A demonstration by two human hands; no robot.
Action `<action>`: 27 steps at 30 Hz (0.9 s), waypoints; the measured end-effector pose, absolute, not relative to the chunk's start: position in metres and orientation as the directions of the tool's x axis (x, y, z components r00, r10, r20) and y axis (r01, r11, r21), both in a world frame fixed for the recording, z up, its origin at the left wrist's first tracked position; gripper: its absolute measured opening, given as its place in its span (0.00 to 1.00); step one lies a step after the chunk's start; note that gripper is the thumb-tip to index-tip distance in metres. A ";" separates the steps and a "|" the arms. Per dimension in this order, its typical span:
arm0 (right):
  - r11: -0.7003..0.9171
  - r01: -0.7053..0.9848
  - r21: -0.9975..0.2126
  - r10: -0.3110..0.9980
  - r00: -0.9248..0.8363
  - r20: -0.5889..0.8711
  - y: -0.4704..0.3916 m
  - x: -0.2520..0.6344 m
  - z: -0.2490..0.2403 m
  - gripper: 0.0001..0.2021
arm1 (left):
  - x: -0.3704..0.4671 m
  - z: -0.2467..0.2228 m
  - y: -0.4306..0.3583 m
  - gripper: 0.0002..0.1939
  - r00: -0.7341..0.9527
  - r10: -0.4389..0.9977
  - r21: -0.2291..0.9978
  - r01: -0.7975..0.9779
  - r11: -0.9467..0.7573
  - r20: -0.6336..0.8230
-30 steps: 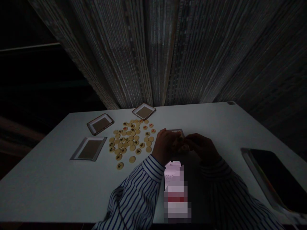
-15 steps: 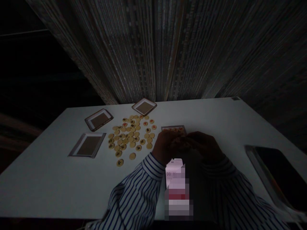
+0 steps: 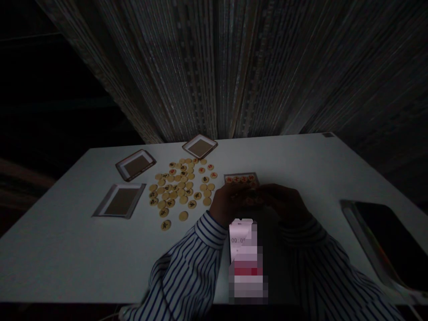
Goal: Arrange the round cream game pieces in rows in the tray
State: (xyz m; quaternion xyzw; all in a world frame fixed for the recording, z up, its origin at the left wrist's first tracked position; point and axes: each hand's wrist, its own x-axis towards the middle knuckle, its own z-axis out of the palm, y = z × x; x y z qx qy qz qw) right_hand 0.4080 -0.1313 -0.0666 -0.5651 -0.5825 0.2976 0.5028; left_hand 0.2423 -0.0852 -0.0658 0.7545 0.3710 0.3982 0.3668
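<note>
Both my hands are at a small clear-edged box (image 3: 240, 174) filled with rows of round xiangqi pieces marked in red (image 3: 242, 179). My left hand (image 3: 229, 203) curls over the box's left side, fingers bent inward. From the right, my right hand (image 3: 286, 200) reaches in, its fingertips drawn together at the box's near right part. Dim light and the fingers themselves hide what either hand grips. Left of the box lies a loose spread of pale wooden xiangqi pieces (image 3: 183, 200), some face up with black or red characters, others blank side up.
Three flat framed boxes or lids (image 3: 135, 165) lie around the loose pieces. A lit phone (image 3: 239, 232) showing a timer is between my forearms. On the right rests a dark tablet-like slab (image 3: 388, 240) over a clear sleeve. A beaded curtain (image 3: 214, 67) hangs behind the white table (image 3: 67, 249).
My hands have drawn slightly apart over the box, and more of its red-marked pieces shows. The view has shifted a little; the loose pieces lie as before.
</note>
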 end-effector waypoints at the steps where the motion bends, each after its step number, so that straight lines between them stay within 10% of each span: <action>1: 0.194 0.363 -0.911 0.956 0.139 0.259 -0.131 0.408 -0.067 0.08 | 0.242 -0.065 -0.085 0.08 0.409 0.855 0.858 0.260 -0.444 0.319; 27: 0.163 0.615 -0.772 0.889 0.248 0.385 -0.131 0.414 -0.063 0.11 | 0.241 -0.068 -0.083 0.07 0.402 0.863 0.671 0.551 -0.496 0.307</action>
